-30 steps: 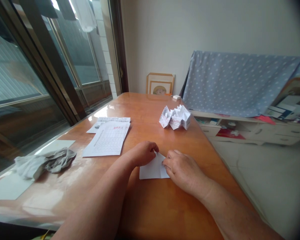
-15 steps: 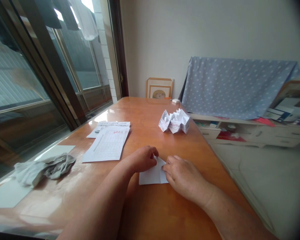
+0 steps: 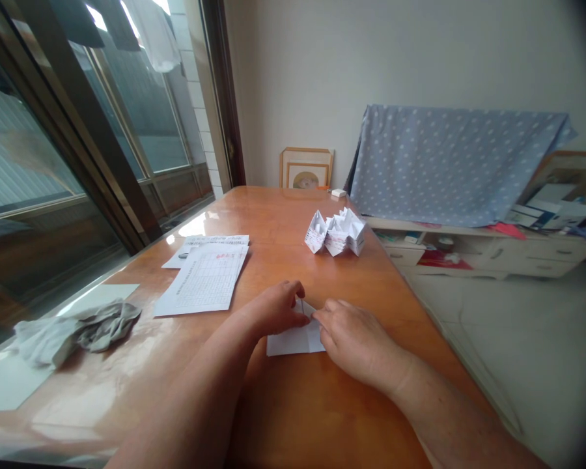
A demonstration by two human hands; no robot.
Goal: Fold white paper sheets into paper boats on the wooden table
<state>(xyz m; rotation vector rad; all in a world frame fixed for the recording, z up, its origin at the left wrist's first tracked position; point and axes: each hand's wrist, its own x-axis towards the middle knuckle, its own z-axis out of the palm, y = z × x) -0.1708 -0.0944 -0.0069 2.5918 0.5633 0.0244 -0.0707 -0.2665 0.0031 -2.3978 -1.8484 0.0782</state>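
Observation:
A small white sheet of paper (image 3: 293,342) with a crease down it lies on the wooden table (image 3: 293,404) in front of me. My left hand (image 3: 280,309) is on its upper left part, fingers curled and thumb pressed toward the crease. From the other side my right hand (image 3: 349,332) pinches the sheet's upper right edge, its fingertips close to my left thumb. Parts of the paper are hidden under both hands. Beyond them stands a cluster of folded white paper pieces (image 3: 336,233), pointed and stacked together.
Printed sheets (image 3: 209,280) lie to the left of my hands. A grey cloth (image 3: 107,326) rests at the table's left side. At the far end are a small white box (image 3: 338,193) and a framed picture (image 3: 306,170). A dotted blue cloth (image 3: 459,166) hangs at right.
My right fingertips have moved up and inward along the paper, closer to my left thumb. My left thumb now reaches further across the sheet. The whole view has shifted slightly.

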